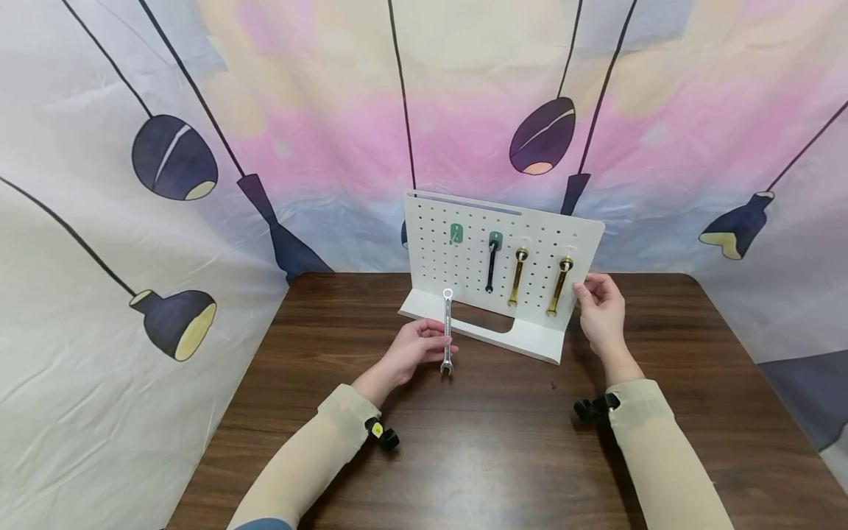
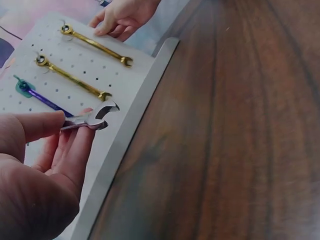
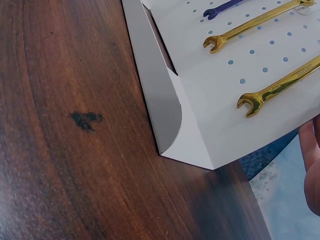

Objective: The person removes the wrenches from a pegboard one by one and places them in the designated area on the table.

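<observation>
My left hand [image 1: 416,349] pinches a silver combination wrench [image 1: 447,324] between thumb and fingers, upright, ring end at the top, in front of a white pegboard [image 1: 433,265]. In the left wrist view the wrench's open-end jaw [image 2: 102,116] points away from the palm. My right hand [image 1: 601,309] grips the pegboard's right edge, thumb on the front. On the board hang a dark purple wrench [image 1: 492,266] from a green hook and two gold wrenches [image 1: 517,277] from clear hooks. A second green hook [image 1: 456,233], at the left, has no wrench on it.
The pegboard stands on a white foot [image 1: 539,342] with a long cut-out, on a brown wood-grain table [image 1: 464,456]. Behind it hangs a cloth backdrop [image 1: 331,132] printed with dark lamps. The right wrist view shows a dark mark [image 3: 86,121] on the table.
</observation>
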A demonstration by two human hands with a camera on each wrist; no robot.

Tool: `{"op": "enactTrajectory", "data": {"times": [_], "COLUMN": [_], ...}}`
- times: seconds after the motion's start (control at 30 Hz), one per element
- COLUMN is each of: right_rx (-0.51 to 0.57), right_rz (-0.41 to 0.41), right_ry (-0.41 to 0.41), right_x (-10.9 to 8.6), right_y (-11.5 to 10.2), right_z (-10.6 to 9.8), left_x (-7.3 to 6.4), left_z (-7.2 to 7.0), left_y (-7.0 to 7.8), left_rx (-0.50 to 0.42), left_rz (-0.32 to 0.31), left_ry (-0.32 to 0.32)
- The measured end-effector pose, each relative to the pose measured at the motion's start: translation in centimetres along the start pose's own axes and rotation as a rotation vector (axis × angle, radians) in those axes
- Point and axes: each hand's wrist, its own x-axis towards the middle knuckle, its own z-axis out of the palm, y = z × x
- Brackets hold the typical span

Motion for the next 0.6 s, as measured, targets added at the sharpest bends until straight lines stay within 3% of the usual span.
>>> {"op": "enactTrajectory", "data": {"times": [0.3,0.6], "right_rx": [-0.002,-0.014], "right_rz": [-0.006,0.001], "right_ry": [0.01,0.014], "right_x": [-0.1,-0.1], "right_y": [0.0,-0.2], "right_z": [0.2,0.1], "left_x": [-1.4,-2.2], "left_z": [0.3,0.7], "left_y": [-1.1,-2.2], "left_rx": [0.018,0.102], "left_rz": [-0.093,-0.148], "left_ry": [0.019,0.005]}}
